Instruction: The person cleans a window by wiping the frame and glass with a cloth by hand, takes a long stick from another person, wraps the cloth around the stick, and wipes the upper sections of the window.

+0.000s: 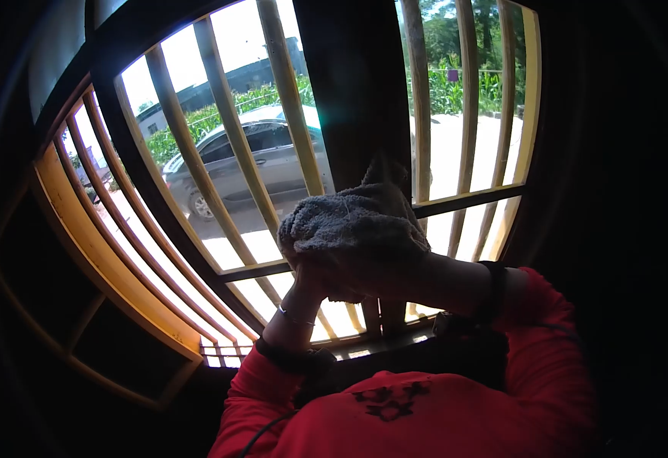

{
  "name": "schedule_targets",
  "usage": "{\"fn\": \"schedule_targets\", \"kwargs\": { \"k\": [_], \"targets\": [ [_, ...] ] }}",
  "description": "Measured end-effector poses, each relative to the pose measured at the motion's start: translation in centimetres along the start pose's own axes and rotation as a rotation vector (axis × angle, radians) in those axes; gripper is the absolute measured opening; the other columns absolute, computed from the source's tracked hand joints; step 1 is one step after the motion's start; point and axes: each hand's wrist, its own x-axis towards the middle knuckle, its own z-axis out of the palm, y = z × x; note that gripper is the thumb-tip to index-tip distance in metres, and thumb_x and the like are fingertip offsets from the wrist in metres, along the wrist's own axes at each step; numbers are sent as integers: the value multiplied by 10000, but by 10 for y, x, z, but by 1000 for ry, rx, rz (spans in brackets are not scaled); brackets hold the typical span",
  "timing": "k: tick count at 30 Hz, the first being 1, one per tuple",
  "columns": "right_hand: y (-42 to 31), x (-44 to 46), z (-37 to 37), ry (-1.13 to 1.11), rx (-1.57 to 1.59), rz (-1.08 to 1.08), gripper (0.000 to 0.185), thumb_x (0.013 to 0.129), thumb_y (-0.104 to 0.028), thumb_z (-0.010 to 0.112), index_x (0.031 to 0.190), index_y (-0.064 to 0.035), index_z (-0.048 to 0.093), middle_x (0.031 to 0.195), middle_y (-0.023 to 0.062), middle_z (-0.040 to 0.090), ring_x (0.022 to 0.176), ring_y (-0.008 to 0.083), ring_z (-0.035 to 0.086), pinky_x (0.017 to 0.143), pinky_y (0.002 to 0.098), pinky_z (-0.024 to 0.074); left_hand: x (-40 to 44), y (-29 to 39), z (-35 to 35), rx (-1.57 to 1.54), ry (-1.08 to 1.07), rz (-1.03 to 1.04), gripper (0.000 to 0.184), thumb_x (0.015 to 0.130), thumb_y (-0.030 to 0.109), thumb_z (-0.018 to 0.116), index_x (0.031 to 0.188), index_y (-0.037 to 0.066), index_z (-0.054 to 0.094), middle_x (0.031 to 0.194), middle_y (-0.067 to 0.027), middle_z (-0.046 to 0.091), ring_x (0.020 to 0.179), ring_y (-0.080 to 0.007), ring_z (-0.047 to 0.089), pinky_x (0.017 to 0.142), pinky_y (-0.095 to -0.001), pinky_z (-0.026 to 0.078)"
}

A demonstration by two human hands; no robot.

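Observation:
A thick grey cloth (pixel 353 221), fluffy like a towel, is bunched up in front of the window, with one corner sticking up. My left hand (pixel 312 281) holds it from below on the left side, and the cloth covers most of its fingers. From the right, my right hand (pixel 372 275) reaches in under the cloth and grips it; this hand is in deep shadow. The two hands are close together, wrists bent upward. Whether the cloth touches the window behind it, I cannot tell.
Wooden bars (pixel 231 126) stand upright across the window panes, split by a dark central post (pixel 357 84). A wooden sill or frame (pixel 97 252) curves along the left. Outside are a silver car (pixel 254 164) and green plants (pixel 444 91). The room's right side is very dark.

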Motion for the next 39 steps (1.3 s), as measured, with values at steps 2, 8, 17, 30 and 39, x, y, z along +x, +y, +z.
{"fn": "schedule_targets", "kwargs": {
  "k": [2, 8, 17, 30, 39],
  "targets": [
    [-41, -5, -32, -199, -315, -15, 293, 882, -150, 516, 1156, -47, 538, 1038, 114, 588, 991, 228, 573, 885, 352, 454, -3, 0, 0, 33, -8, -19, 357, 978, 292, 350, 1204, 31, 441, 1170, -113, 529, 1068, -228, 514, 939, -376, 433],
    [-84, -32, -42, -65, -190, -94, 294, 845, -140, 565, 1131, -75, 569, 1019, 122, 602, 922, 250, 606, 819, 345, 496, -3, -7, 3, 185, -72, -100, 343, 976, 292, 349, 1172, 31, 457, 1136, -116, 544, 1027, -233, 532, 921, -387, 443],
    [-97, -53, -48, -165, -98, -219, 320, 838, -162, 594, 1136, -53, 556, 992, 94, 594, 914, 200, 591, 787, 320, 496, -31, 20, -6, 512, -111, -130, 328, 973, 291, 347, 1123, 32, 481, 1085, -121, 567, 965, -239, 558, 895, -403, 459],
    [-103, 18, -55, -1020, -513, -107, 273, 880, -267, 555, 971, -11, 582, 905, 106, 624, 868, 258, 618, 761, 394, 501, -42, 83, -27, 188, 39, 282, 320, 968, 290, 345, 1052, 32, 516, 1012, -127, 600, 876, -249, 595, 857, -426, 481],
    [-24, 106, -95, 373, -845, -505, 478, 809, -210, 655, 1228, -52, 488, 1357, 105, 401, 1245, 301, 398, 979, 393, 405, 93, 217, -89, 549, -481, -244, 406, 845, 263, 600, 1149, 6, 522, 1005, -138, 612, 914, -208, 607, 832, -294, 490]
  ]
}}
